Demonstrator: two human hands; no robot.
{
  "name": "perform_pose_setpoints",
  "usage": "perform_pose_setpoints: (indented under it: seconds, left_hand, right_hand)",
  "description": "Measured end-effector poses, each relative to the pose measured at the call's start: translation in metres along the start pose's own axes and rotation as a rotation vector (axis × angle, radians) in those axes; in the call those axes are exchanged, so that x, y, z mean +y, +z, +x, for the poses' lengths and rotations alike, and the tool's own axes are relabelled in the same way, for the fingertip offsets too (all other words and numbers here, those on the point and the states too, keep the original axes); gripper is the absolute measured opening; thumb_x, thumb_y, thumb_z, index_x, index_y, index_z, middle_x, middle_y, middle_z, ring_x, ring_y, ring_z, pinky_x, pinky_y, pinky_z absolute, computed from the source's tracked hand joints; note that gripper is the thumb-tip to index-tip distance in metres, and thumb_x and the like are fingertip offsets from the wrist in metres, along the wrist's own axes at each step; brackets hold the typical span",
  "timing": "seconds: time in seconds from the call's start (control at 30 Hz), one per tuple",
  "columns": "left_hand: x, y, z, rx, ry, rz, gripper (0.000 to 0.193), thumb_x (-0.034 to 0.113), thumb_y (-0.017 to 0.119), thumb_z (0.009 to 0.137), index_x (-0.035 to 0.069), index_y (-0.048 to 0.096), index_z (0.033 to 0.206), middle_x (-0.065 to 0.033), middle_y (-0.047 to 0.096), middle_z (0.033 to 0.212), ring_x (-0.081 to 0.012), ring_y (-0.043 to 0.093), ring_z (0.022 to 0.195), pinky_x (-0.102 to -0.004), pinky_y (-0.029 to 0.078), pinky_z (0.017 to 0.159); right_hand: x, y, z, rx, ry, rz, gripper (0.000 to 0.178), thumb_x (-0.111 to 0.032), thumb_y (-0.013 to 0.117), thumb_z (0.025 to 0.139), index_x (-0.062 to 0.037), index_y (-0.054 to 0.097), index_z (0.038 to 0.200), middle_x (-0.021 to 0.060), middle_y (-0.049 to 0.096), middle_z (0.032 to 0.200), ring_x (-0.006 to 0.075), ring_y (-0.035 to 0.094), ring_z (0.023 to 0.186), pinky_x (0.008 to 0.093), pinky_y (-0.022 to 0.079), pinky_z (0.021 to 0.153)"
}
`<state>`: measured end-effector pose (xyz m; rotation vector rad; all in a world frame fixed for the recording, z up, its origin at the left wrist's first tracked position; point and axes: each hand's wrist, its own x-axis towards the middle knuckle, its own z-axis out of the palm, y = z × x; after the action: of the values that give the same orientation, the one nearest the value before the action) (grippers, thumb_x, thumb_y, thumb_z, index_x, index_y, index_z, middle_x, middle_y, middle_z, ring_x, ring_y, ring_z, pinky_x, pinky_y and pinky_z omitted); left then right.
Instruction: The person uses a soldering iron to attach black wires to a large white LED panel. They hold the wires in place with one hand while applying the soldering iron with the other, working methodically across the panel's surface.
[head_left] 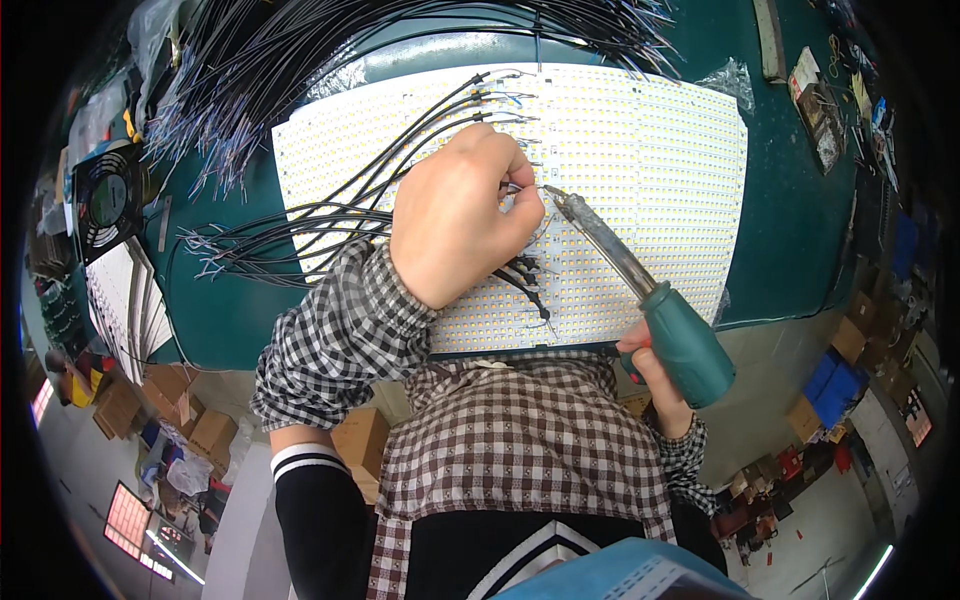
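A wide white panel (660, 150) covered with rows of small LEDs lies before me. My left hand (455, 210) rests over its middle, thumb and fingertips pinched round a thin wire (513, 188). The grip itself is partly hidden by the fingers. In my right hand (660, 378), at the panel's near right edge, is a green-handled soldering gun (690, 350). Its metal tip points up and left, just right of the pinched wire; I cannot tell whether they touch. Several black cables (395, 155) run across the panel's left half, their stripped ends along its middle seam.
A large bundle of black cables (290, 60) lies at the back of the green table (790, 240). A black fan (108, 200) stands at the left, with a stack of white sheets (130, 305) nearby. Packets (818, 105) lie at the far right. Cardboard boxes (360, 445) stand below.
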<state>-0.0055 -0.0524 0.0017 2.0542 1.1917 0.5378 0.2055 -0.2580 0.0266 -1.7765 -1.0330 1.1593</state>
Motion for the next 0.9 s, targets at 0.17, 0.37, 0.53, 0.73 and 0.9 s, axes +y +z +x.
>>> perform_pose_setpoints:
  seconds: [0.17,0.37,0.53,0.73,0.9]
  left_hand:
    - [0.001,0.000,0.000,-0.004,-0.009,0.001,0.010,0.006,0.074,0.077,0.003,0.066,0.081,-0.0086,0.063,0.079,-0.0203,0.063,0.066,-0.0310,0.053,0.062]
    - [0.002,-0.002,0.000,-0.013,-0.016,-0.003,0.010,0.006,0.074,0.077,0.003,0.066,0.081,-0.0088,0.063,0.079,-0.0203,0.063,0.066,-0.0308,0.053,0.062]
    - [0.002,-0.002,0.000,-0.016,-0.007,0.006,0.010,0.006,0.074,0.077,0.003,0.066,0.081,-0.0088,0.063,0.080,-0.0204,0.063,0.067,-0.0306,0.054,0.063]
    - [0.002,-0.002,0.001,-0.007,-0.017,0.007,0.010,0.006,0.074,0.077,0.003,0.066,0.081,-0.0087,0.063,0.080,-0.0204,0.063,0.067,-0.0307,0.053,0.063]
    - [0.003,-0.002,0.001,-0.016,-0.025,-0.008,0.010,0.006,0.074,0.077,0.003,0.066,0.080,-0.0086,0.063,0.079,-0.0202,0.062,0.066,-0.0307,0.053,0.063]
  right_hand:
    - [0.003,-0.001,0.000,-0.003,-0.023,-0.027,0.022,-0.008,0.084,0.078,-0.0001,0.074,0.095,0.0098,0.073,0.086,0.0226,0.068,0.077,0.0350,0.054,0.071]
    - [0.005,-0.002,0.002,-0.033,-0.065,-0.025,0.029,-0.007,0.085,0.078,0.0014,0.072,0.102,0.0098,0.072,0.088,0.0205,0.069,0.077,0.0332,0.055,0.072]
    - [0.005,-0.001,0.002,-0.042,-0.099,-0.032,0.029,-0.006,0.084,0.078,0.0021,0.072,0.103,0.0095,0.072,0.088,0.0195,0.069,0.078,0.0317,0.056,0.072]
    - [0.010,-0.004,0.000,-0.064,-0.084,0.024,0.033,-0.006,0.084,0.081,0.0052,0.070,0.108,0.0105,0.073,0.089,0.0185,0.071,0.078,0.0312,0.058,0.074]
    - [0.014,-0.004,-0.002,-0.042,-0.107,0.035,0.036,-0.006,0.083,0.083,0.0068,0.067,0.113,0.0119,0.074,0.092,0.0184,0.072,0.081,0.0314,0.060,0.075]
